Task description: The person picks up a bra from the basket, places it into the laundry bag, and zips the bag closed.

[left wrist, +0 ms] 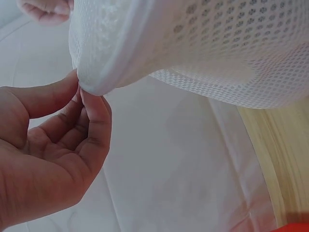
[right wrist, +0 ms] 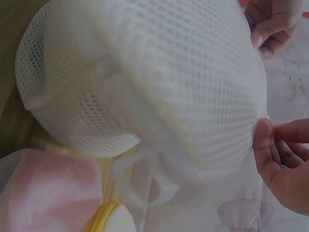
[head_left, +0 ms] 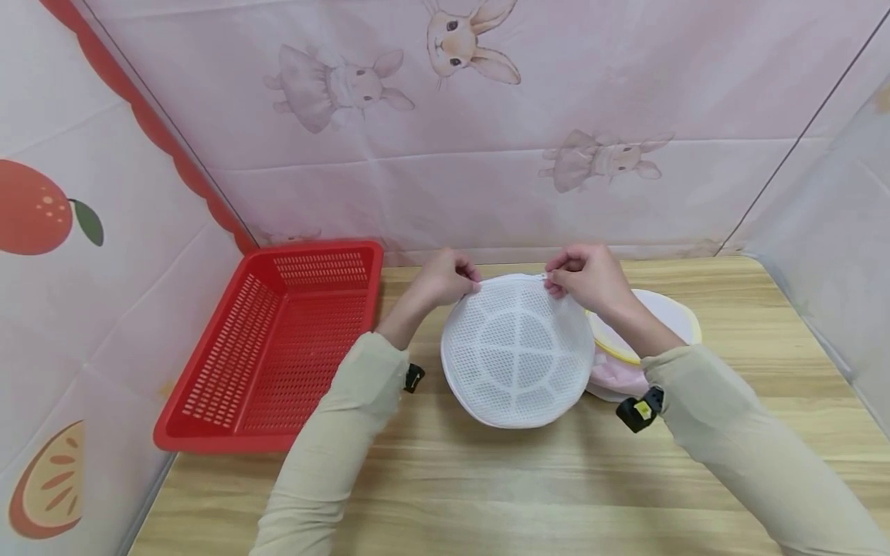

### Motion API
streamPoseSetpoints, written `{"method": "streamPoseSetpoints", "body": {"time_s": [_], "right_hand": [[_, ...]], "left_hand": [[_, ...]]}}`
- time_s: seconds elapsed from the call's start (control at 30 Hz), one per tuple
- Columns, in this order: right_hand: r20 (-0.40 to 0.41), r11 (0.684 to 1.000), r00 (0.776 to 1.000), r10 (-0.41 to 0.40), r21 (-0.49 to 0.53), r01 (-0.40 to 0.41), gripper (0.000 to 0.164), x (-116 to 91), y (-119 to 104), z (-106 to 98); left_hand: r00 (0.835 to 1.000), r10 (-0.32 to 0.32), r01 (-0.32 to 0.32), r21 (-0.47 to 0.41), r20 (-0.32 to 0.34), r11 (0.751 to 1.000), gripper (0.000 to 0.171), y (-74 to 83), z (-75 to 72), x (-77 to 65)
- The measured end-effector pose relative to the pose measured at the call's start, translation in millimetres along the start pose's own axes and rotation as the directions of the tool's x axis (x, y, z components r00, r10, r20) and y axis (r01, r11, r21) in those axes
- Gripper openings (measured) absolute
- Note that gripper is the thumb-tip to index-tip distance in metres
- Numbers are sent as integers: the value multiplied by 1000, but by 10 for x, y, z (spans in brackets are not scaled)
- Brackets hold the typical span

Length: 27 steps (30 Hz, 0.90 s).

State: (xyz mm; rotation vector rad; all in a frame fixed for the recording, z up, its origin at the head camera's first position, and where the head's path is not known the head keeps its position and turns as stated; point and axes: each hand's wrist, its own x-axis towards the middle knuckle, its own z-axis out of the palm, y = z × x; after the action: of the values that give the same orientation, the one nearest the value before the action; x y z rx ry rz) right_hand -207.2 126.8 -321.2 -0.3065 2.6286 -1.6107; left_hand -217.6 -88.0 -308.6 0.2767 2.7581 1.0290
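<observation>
A round white mesh laundry bag (head_left: 518,351) is held up above the table, its flat ringed face turned toward the head camera. My left hand (head_left: 448,278) pinches the bag's upper left rim between thumb and fingertips; the left wrist view shows the same white edging caught there by the left hand (left wrist: 63,130). At the upper right rim, by a small white zipper end (head_left: 542,276), my right hand (head_left: 587,278) pinches the edge. In the right wrist view the bag's mesh side (right wrist: 193,82) bulges out, and a blurred white strap loop (right wrist: 145,179) hangs from it.
A red plastic basket (head_left: 278,442) stands on the left of the wooden table (head_left: 487,494). To the right, partly behind my right forearm, lies a pink and white bag with yellow trim (head_left: 667,316). A rabbit-print wall covering (head_left: 473,201) rises behind the table.
</observation>
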Motion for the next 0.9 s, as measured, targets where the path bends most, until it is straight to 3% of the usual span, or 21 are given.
{"method": "streamPoseSetpoints", "body": {"time_s": [0.33,0.6,0.9], "right_hand": [[-3,999,1000,10,40,-10,8,-42,126,-79],[3,999,1000,20,50,-20,9,-56,149,-75],[9,999,1000,8,41,-8,9,-58,114,-59]], "left_hand": [[998,-66,65,-84,-6,994,8,-136,-48,-43],[1000,-15,16,-68,4,998,8,-182,-63,-53],[998,-48,51,-76,40,996,7,-171,-62,-56]]}}
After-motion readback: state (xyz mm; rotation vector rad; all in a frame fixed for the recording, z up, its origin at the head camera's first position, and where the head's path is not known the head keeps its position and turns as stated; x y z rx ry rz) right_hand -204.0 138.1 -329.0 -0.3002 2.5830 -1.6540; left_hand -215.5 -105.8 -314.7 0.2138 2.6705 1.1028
